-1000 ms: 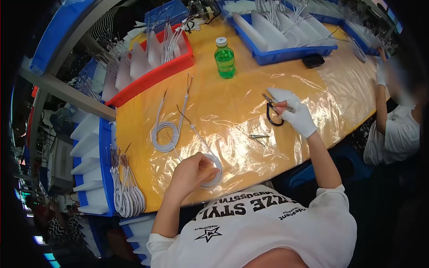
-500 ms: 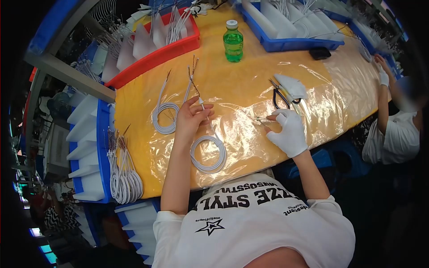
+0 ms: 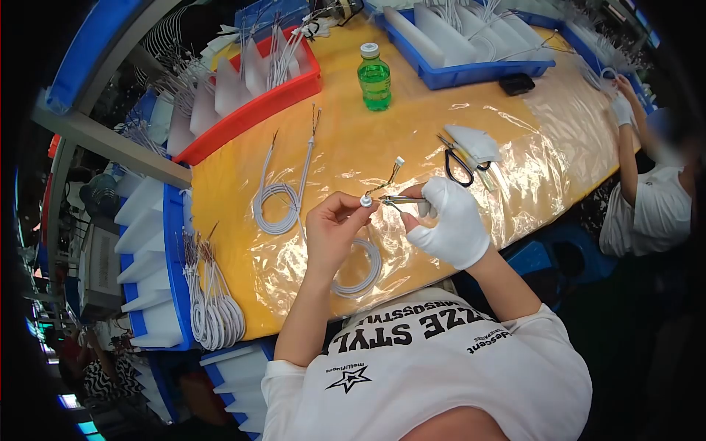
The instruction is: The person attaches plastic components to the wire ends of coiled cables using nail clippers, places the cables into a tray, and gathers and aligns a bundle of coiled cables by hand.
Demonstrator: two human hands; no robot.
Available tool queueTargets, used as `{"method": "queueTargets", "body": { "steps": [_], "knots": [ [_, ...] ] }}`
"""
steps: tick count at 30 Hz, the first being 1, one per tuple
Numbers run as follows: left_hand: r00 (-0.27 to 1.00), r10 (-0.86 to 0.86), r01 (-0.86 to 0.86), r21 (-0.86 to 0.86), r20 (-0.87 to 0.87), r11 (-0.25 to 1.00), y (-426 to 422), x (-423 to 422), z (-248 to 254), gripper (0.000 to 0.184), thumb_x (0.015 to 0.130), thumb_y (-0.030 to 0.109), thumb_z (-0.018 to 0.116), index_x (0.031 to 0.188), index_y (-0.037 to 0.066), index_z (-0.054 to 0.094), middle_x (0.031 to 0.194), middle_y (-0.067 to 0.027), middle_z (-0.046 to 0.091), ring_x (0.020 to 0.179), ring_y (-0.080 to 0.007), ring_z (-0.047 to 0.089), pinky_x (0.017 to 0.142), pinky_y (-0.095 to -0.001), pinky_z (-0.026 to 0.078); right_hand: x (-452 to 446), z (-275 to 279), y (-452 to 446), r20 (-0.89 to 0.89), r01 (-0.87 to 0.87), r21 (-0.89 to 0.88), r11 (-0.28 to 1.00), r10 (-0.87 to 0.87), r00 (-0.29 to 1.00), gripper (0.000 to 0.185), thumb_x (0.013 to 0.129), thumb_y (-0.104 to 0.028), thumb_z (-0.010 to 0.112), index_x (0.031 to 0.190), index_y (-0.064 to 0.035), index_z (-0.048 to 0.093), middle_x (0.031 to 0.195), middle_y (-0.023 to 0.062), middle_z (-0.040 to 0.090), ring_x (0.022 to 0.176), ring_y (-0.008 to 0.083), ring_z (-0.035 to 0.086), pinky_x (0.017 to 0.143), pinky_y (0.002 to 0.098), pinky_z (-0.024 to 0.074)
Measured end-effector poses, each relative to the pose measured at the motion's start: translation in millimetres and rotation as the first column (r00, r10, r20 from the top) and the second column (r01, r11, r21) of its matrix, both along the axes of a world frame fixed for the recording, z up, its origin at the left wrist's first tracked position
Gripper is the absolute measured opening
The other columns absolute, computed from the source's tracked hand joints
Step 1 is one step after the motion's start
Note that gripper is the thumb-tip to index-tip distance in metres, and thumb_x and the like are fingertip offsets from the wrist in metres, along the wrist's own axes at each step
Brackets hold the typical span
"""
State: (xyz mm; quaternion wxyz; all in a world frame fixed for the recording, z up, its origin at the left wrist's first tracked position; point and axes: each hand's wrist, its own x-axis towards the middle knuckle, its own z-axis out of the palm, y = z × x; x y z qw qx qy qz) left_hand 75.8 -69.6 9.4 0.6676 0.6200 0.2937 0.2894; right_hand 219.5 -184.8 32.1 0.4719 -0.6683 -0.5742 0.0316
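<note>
My bare left hand (image 3: pixel 334 228) is closed on the end of a white cable, with a round white collar (image 3: pixel 365 200) showing at the fingertips. From the collar, thin dark and coloured wires lead up to a small white connector (image 3: pixel 399 161). The coil of a white cable (image 3: pixel 360 273) lies below that hand, partly hidden by it. My right hand (image 3: pixel 456 224), in a white glove with bare fingertips, grips metal tweezers (image 3: pixel 401 199). Their tips point at the collar, close to my left fingers; whether they touch is unclear. Another coiled white cable (image 3: pixel 278 213) lies left of my hands.
Black-handled scissors (image 3: pixel 459 170) lie beside a white packet (image 3: pixel 474 142). A green bottle (image 3: pixel 374 81) stands farther back. Red (image 3: pixel 250 110) and blue bins (image 3: pixel 471 74) with cables line the back; bundled cables (image 3: pixel 217 312) lie left. A co-worker's gloved hand (image 3: pixel 622 110) is at right.
Both hands have come together over the table's middle. My left hand has moved right with the cable end, its connector now upright. My right hand has brought the tweezers left toward it.
</note>
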Motion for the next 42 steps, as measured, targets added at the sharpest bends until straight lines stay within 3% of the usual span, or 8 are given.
{"method": "queueTargets", "body": {
  "steps": [24, 28, 30, 33, 36, 39, 40, 42],
  "knots": [
    [0.989, 0.099, -0.042, 0.420, -0.114, 0.907, -6, -2, -1, 0.005, 0.075, -0.005, 0.058, 0.079, -0.003, 0.058, 0.076, -0.0049, 0.060, 0.066, -0.0073, 0.055, 0.059, -0.0184, 0.044, 5, 9, 4, 0.202, -0.084, -0.006, 0.996, 0.084, 0.976, 0.017, 0.063, -0.014, 0.070, 0.070, -0.0059, 0.056, 0.063, 0.0057, 0.054, 0.058, 0.0209, 0.052, 0.053, 0.0309, 0.0413],
    [0.993, 0.073, -0.040, 0.320, -0.090, 0.947, -3, -4, -10, 0.004, 0.075, -0.005, 0.057, 0.079, -0.003, 0.057, 0.078, -0.0067, 0.060, 0.068, -0.0088, 0.057, 0.061, -0.0195, 0.045, 6, 7, 5, 0.056, -0.133, -0.131, 0.982, 0.141, 0.988, 0.019, 0.067, -0.015, 0.068, 0.077, -0.0028, 0.058, 0.064, 0.0069, 0.054, 0.055, 0.0211, 0.052, 0.052, 0.0298, 0.0416],
    [0.999, 0.034, -0.035, 0.091, 0.014, 0.995, -2, -3, -14, 0.004, 0.076, -0.005, 0.056, 0.079, -0.003, 0.055, 0.081, -0.0093, 0.061, 0.072, -0.0109, 0.058, 0.064, -0.0211, 0.047, 6, 3, 6, -0.034, -0.154, -0.174, 0.973, 0.151, 0.988, 0.020, 0.068, -0.016, 0.067, 0.080, -0.0016, 0.059, 0.064, 0.0077, 0.054, 0.054, 0.0215, 0.052, 0.052, 0.0296, 0.0415],
    [0.997, 0.033, -0.038, 0.062, 0.073, 0.997, -2, -3, -20, 0.003, 0.077, -0.005, 0.055, 0.079, -0.003, 0.054, 0.084, -0.0116, 0.062, 0.077, -0.0123, 0.059, 0.067, -0.0220, 0.048, 10, -12, 6, -0.351, -0.117, -0.231, 0.966, 0.029, 0.936, 0.023, 0.072, -0.018, 0.064, 0.084, 0.0002, 0.060, 0.064, 0.0100, 0.053, 0.054, 0.0220, 0.051, 0.052, 0.0294, 0.0414],
    [0.995, 0.021, -0.027, 0.068, 0.093, 0.997, -4, -6, -22, 0.004, 0.077, -0.006, 0.054, 0.079, -0.003, 0.055, 0.088, -0.0130, 0.061, 0.079, -0.0131, 0.059, 0.068, -0.0222, 0.048, 21, -28, 1, -0.276, 0.008, -0.288, 0.958, -0.091, 0.957, 0.023, 0.071, -0.018, 0.062, 0.085, 0.0014, 0.060, 0.066, 0.0122, 0.055, 0.056, 0.0242, 0.052, 0.054, 0.0313, 0.0421],
    [0.990, -0.016, 0.004, 0.084, 0.140, 0.996, -6, -9, -27, 0.006, 0.076, -0.008, 0.053, 0.080, -0.003, 0.055, 0.091, -0.0144, 0.060, 0.082, -0.0143, 0.058, 0.070, -0.0228, 0.047, 32, -46, -5, 0.229, 0.159, -0.429, 0.889, -0.064, 0.971, 0.025, 0.067, -0.013, 0.062, 0.088, 0.0000, 0.059, 0.077, 0.0139, 0.058, 0.073, 0.0286, 0.056, 0.065, 0.0360, 0.0439],
    [0.990, -0.017, 0.005, 0.081, 0.141, 0.997, -7, -10, -27, 0.006, 0.076, -0.008, 0.053, 0.080, -0.003, 0.055, 0.091, -0.0144, 0.060, 0.082, -0.0143, 0.058, 0.070, -0.0228, 0.047, 32, -50, -5, 0.229, 0.161, -0.431, 0.888, -0.064, 0.971, 0.025, 0.067, -0.013, 0.062, 0.088, 0.0000, 0.059, 0.077, 0.0139, 0.058, 0.073, 0.0286, 0.056, 0.065, 0.0360, 0.0439],
    [0.996, -0.037, 0.026, 0.134, 0.082, 0.991, -9, -13, -25, 0.008, 0.076, -0.009, 0.053, 0.080, -0.003, 0.056, 0.093, -0.0150, 0.060, 0.085, -0.0156, 0.058, 0.072, -0.0237, 0.048, 27, -56, -5, 0.384, 0.236, -0.120, 0.964, -0.174, 0.907, 0.024, 0.068, -0.012, 0.061, 0.089, -0.0013, 0.059, 0.085, 0.0149, 0.058, 0.077, 0.0298, 0.055, 0.069, 0.0366, 0.0438]
  ]
}}
